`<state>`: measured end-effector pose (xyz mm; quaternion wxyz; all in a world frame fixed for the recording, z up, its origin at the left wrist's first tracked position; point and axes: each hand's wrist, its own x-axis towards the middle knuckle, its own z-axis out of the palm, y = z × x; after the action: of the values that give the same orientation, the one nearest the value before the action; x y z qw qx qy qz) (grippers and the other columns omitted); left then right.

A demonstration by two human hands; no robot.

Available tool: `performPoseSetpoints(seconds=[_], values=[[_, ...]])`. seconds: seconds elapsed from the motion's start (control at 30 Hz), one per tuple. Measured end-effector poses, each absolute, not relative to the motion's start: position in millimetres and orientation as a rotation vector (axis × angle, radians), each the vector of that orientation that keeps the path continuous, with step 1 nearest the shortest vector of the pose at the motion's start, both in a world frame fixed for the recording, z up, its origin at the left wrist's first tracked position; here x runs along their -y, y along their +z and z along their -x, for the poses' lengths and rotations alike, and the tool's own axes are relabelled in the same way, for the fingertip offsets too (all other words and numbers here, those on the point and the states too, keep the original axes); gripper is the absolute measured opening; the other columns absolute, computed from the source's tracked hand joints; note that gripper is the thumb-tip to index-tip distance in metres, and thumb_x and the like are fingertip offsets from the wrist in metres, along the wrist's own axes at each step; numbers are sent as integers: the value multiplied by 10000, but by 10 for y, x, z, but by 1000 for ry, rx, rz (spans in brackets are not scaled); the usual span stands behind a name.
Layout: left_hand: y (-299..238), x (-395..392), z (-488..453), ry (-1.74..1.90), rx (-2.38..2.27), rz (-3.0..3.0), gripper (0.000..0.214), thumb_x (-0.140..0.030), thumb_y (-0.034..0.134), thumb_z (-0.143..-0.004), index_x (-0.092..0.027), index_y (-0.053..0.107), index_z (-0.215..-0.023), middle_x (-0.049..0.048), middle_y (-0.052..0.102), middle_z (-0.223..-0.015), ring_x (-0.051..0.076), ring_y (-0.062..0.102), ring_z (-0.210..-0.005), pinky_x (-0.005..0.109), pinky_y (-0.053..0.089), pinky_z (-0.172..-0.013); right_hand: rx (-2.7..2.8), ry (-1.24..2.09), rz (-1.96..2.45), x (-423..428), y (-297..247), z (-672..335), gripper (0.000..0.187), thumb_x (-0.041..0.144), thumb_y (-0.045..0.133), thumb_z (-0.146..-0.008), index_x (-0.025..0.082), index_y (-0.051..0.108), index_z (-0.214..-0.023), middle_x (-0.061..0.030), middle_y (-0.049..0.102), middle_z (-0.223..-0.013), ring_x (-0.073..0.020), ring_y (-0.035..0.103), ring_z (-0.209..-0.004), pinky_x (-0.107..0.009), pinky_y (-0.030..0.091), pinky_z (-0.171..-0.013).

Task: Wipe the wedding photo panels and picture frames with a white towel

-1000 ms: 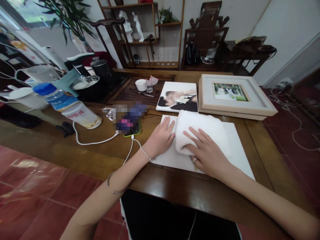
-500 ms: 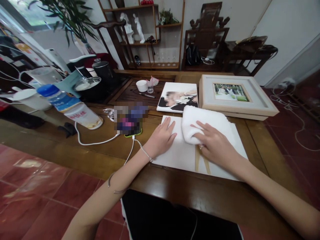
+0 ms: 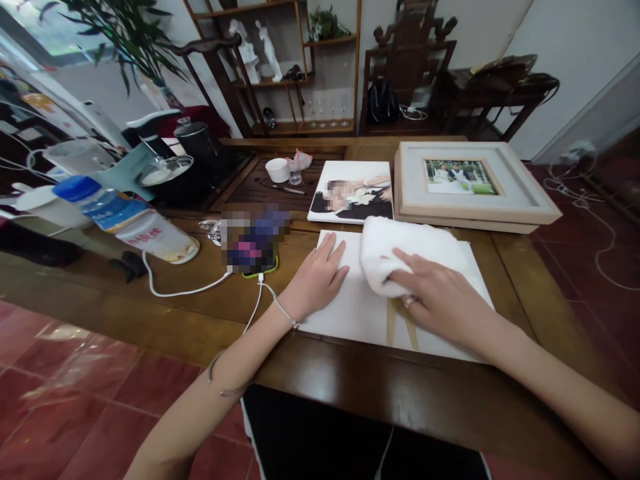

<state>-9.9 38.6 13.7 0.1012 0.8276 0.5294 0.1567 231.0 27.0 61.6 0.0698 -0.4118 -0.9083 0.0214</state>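
A white board [image 3: 345, 313] lies flat near the table's front edge, with two tan strips [image 3: 400, 327] showing on its lower part. My left hand [image 3: 319, 277] rests on the board's left side, fingers stretched out and holding nothing. Folded into a thick pad, a white towel [image 3: 415, 250] sits on the board's upper right. My right hand [image 3: 435, 290] grips the towel's near side and presses it to the surface; some of its fingertips are hidden in the folds.
Behind the board are a photo panel [image 3: 350, 190] and a wooden picture frame [image 3: 475, 212]. To the left stand a blue-capped bottle [image 3: 150, 230], a plugged-in phone [image 3: 260, 268] with a white cable [image 3: 187, 293], a dark pot [image 3: 167, 190] and a white cup [image 3: 277, 170].
The whole view has shifted slightly. My right hand still grips the towel at almost the same spot on the board, and my left hand stays flat on it.
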Motion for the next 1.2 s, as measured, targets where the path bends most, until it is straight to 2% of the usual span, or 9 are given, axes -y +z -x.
performPoseSetpoints(seconds=[0.17, 0.33, 0.47, 0.6, 0.8, 1.0, 1.2], values=[[158, -384, 92, 440, -1563, -2435, 487, -288, 382, -987, -56, 362, -1415, 272, 253, -1548, 347, 214, -1464, 544, 337, -1120, 2810, -70, 1140, -113, 591, -2233, 430, 29, 516, -659, 173, 665, -1036, -137, 571, -1364, -360, 475, -1296, -503, 519, -955], [154, -390, 96, 442, -1558, -2442, 478, -288, 377, -991, -75, 351, -1417, 262, 250, -1552, 336, 207, -1468, 544, 337, -1120, 2826, -61, 961, 257, 659, -2153, 395, 53, 564, -565, 199, 683, -912, -146, 603, -1321, -375, 542, -1226, -484, 574, -861], [155, -389, 98, 427, -1558, -2442, 481, -284, 382, -988, -59, 360, -1414, 266, 259, -1545, 340, 204, -1468, 538, 323, -1132, 2839, 1, 991, 130, 700, -2195, 381, 78, 548, -637, 232, 679, -960, -96, 635, -1288, -319, 614, -1145, -432, 603, -771], [152, -386, 102, 446, -1561, -2441, 482, -293, 384, -988, -79, 361, -1419, 249, 262, -1551, 336, 218, -1465, 527, 324, -1134, 2809, -64, 1115, -88, 680, -2227, 365, 92, 538, -712, 199, 673, -1034, -124, 650, -1259, -330, 630, -1117, -448, 599, -758], [161, -388, 102, 441, -1556, -2460, 485, -295, 383, -992, -60, 366, -1415, 263, 265, -1546, 337, 222, -1463, 520, 324, -1135, 2808, -128, 1033, 28, 643, -2170, 397, 35, 562, -634, 183, 677, -985, -137, 611, -1315, -361, 553, -1218, -481, 576, -842], [177, -391, 106, 439, -1555, -2474, 485, -284, 394, -989, -42, 371, -1409, 265, 291, -1534, 332, 227, -1462, 480, 300, -1158, 2781, -115, 1008, 103, 633, -2180, 380, 42, 593, -629, 197, 678, -965, -136, 624, -1296, -361, 573, -1193, -481, 584, -824], [197, -394, 104, 390, -1554, -2463, 501, -286, 396, -994, -19, 362, -1415, 282, 263, -1540, 336, 215, -1464, 485, 287, -1164, 2823, -177, 889, 175, 574, -2173, 409, 153, 775, -573, 158, 686, -971, -223, 563, -1343, -425, 503, -1249, -522, 516, -954]])
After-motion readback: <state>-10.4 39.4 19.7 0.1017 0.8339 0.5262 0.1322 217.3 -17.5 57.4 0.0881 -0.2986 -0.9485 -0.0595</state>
